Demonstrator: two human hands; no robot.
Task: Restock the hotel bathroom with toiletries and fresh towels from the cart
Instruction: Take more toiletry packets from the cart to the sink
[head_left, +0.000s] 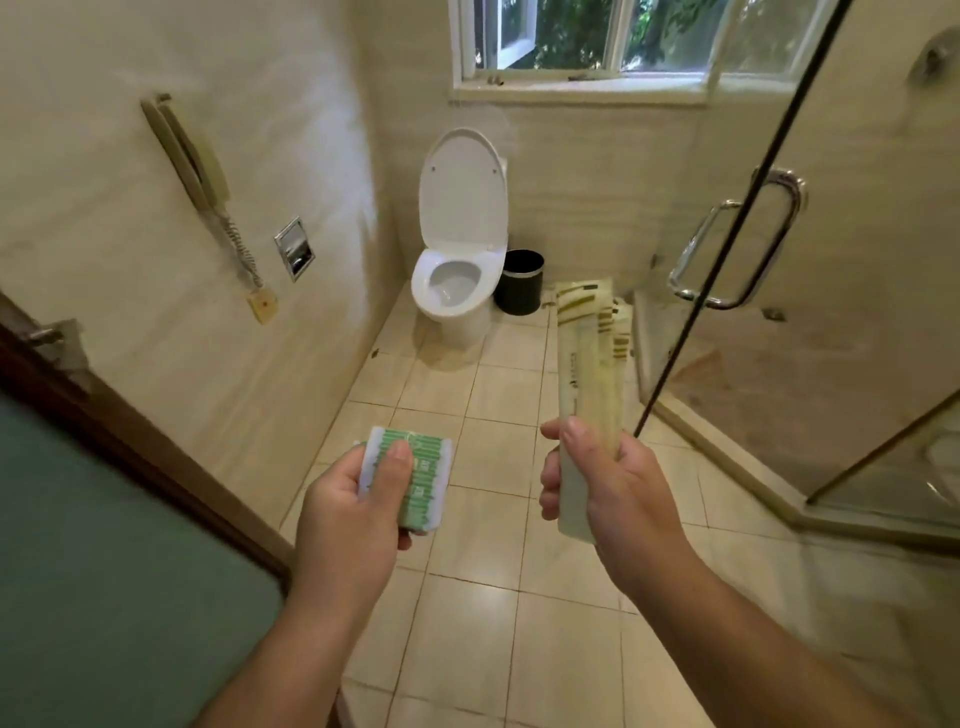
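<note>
two grips: green pack (427, 470), sachets (589, 364) beside door edge (741, 218)

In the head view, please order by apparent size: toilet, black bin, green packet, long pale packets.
Toilet
long pale packets
green packet
black bin
The held packets are nearer the camera, so the bin's last place is unsure.

A small stack of packets (421, 475), white with green stripes and print, lies tilted in the left hand (348, 525), with the thumb pressed on its top face. It is well in front of the toilet (457, 280) and a little to its left. A bundle of long, pale cream sachets (589, 374) with olive-green marks near their upper ends stands almost upright in the right hand (618, 499). The hand grips the lower part and the tops are fanned slightly apart, in front of the toilet and to its right.
</note>
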